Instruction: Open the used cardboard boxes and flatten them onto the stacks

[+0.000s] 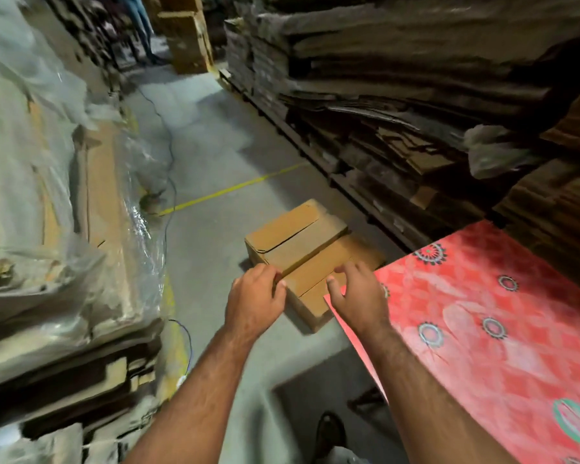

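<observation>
You reach both hands down to the closed cardboard box (310,249) on the floor (215,155) beside the flattened stacks (399,105), left hand (257,298) curling onto its near flap edge, right hand (357,296) spread and hovering, apparently to pull the flaps open.

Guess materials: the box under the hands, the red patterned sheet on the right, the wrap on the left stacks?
Box: plain brown cardboard, matte, flap seams showing. Red sheet: stiff, flat, printed with ringed motifs, slight sheen; probably printed board, could be laminate. Wrap: clear plastic film, glossy wrinkles, cardboard visible through it.
</observation>
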The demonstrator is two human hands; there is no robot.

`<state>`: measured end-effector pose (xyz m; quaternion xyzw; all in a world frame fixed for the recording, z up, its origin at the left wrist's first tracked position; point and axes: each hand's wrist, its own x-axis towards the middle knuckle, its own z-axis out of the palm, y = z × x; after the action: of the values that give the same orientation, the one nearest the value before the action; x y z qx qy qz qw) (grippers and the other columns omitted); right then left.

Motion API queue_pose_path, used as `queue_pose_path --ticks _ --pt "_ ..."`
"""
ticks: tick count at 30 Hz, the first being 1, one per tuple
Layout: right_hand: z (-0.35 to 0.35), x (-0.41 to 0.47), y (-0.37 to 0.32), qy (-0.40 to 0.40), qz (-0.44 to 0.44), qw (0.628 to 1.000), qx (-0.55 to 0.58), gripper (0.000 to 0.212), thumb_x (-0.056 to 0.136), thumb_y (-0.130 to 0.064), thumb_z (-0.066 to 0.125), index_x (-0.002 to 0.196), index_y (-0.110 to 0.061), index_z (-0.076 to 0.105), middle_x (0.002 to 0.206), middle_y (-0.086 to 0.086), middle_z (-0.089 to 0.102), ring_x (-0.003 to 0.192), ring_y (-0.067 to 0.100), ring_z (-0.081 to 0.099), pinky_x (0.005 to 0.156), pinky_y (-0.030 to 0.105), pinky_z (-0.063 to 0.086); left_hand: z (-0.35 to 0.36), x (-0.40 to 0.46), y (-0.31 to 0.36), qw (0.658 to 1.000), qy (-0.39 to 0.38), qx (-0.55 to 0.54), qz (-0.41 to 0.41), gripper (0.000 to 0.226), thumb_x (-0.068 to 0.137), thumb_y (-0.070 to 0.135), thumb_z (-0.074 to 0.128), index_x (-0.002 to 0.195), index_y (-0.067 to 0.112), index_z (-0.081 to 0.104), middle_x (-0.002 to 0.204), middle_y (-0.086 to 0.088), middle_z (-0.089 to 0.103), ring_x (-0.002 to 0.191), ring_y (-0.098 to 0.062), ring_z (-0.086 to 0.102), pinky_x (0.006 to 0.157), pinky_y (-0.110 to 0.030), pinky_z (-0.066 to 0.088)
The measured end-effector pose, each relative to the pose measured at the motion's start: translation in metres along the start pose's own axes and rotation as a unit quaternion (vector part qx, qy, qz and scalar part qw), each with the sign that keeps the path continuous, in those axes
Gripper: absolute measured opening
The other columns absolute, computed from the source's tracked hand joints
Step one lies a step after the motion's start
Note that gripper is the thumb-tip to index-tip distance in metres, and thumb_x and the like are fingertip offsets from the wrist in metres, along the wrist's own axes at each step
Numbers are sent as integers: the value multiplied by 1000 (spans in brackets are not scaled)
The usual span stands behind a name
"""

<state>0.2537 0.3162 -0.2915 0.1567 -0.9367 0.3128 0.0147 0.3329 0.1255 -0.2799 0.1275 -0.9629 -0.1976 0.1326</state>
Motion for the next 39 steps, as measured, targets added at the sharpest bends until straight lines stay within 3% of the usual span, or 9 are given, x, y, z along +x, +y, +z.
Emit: queue_pose_path --ticks 12,19,25,29,34,39 --pt "86 166 -4 -24 117 993 6 35 99 -40 59 126 -20 65 127 -1 61 117 18 56 98 35 45 50 205 -83 993 -114 28 6 21 98 34 56 112 22 65 107 6 66 97 -13 58 91 -37 47" --pt "168 245 -10 -10 277 961 1 38 96 -36 63 129 -17 62 133 1 52 122 19 52 100 39 49 118 321 -160 966 -240 36 85 20 94 26 61 110 14 67 107 -6 69 99 -27 64 87 -41 52" --pt "282 276 48 -26 475 878 56 47 95 -30 66 137 -13 54 141 8 44 128 28 50 103 39 44 245 360 -199 920 -382 12 84 32 98 29 60 122 10 63 120 -8 65 109 -28 62 94 -39 50" --pt "407 293 128 -25 585 801 124 59 97 -34 66 146 -12 44 151 9 41 132 29 50 105 36 42 393 366 -239 894 -443 -54 -45 43 98 29 63 134 6 58 136 -13 60 123 -30 57 102 -32 42" --pt "536 299 238 -35 651 742 156 72 94 -35 68 151 -4 35 151 15 39 135 35 45 108 41 40 556 366 -297 864 -467 -44 -184 57 100 33 61 142 -4 48 145 -22 52 135 -37 48 108 -36 36" --pt "608 265 307 -20 725 667 167 74 86 -42 77 139 -3 44 138 14 48 125 35 53 98 38 46 648 352 -339 846 -475 -6 -244 67 91 34 74 135 -8 45 135 -27 52 125 -42 52 100 -41 44"
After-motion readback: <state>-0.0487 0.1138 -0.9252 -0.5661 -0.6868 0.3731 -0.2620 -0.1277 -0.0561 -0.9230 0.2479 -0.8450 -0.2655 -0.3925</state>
